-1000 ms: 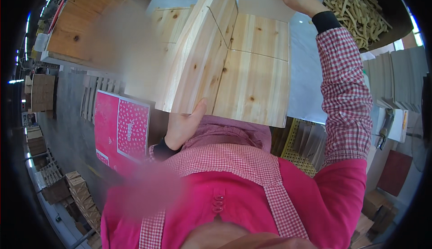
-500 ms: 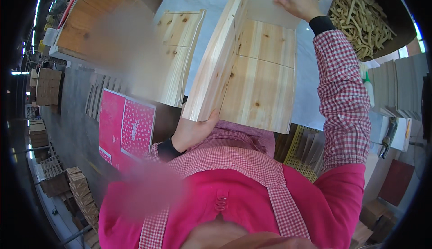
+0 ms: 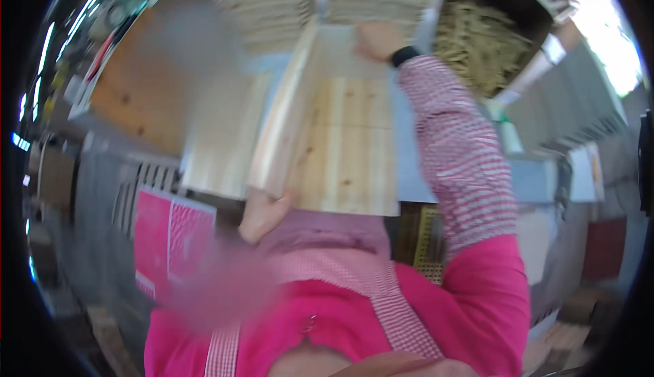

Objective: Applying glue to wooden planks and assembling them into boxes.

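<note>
The pale open-topped box of pine boards (image 3: 334, 142) is tilted above the grey-blue bench (image 3: 415, 172). The left hand (image 3: 262, 213) supports its near lower corner, fingers curled on the edge. The right hand (image 3: 377, 39) grips its far wall, fingers closed over the rim.

The box (image 3: 334, 138) is pale, matt, knotty bare wood; the sleeve (image 3: 456, 152) is checked cloth.

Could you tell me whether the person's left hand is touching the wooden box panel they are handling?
Touching. The head view shows the left hand pressed against the near lower corner of the wooden box panel, with no gap between them.
</note>
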The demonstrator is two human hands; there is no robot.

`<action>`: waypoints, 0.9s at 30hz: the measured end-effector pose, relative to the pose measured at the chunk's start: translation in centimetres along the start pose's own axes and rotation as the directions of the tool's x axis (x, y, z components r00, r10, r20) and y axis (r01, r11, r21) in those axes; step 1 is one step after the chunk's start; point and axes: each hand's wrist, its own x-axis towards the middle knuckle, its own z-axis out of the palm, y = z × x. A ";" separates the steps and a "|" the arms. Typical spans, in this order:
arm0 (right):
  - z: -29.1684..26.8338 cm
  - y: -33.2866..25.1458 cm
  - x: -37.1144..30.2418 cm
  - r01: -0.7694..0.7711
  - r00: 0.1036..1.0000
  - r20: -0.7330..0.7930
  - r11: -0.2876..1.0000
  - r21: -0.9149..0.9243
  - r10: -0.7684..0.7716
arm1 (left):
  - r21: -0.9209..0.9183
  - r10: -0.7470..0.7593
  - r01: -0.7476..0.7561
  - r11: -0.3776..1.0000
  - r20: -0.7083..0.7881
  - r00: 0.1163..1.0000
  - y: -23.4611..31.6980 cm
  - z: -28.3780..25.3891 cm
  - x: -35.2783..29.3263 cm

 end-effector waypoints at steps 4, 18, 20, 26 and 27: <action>-0.7 -0.6 -3.9 -0.089 0.844 -0.536 0.990 -0.107 0.018 | -0.244 0.054 -0.051 0.968 0.005 0.999 0.0 1.1 0.9; -31.9 15.8 -28.4 -0.783 0.411 -0.434 0.067 -0.618 0.802 | -0.384 -0.158 0.398 0.833 0.524 0.837 -6.3 1.4 -9.9; -32.3 16.3 -29.1 -0.728 0.485 -0.362 0.138 -0.672 0.796 | -0.401 -0.160 0.448 0.799 0.576 0.801 -1.4 1.7 -9.1; -33.3 13.4 -27.4 -0.568 0.769 -0.358 0.309 -0.763 0.530 | -0.642 0.508 -0.123 0.757 0.460 0.728 4.4 4.9 -4.7; -33.5 11.6 -27.8 -0.506 0.853 -0.389 0.369 -0.780 0.347 | -0.644 0.517 -0.103 0.758 0.498 0.696 5.8 5.2 -3.7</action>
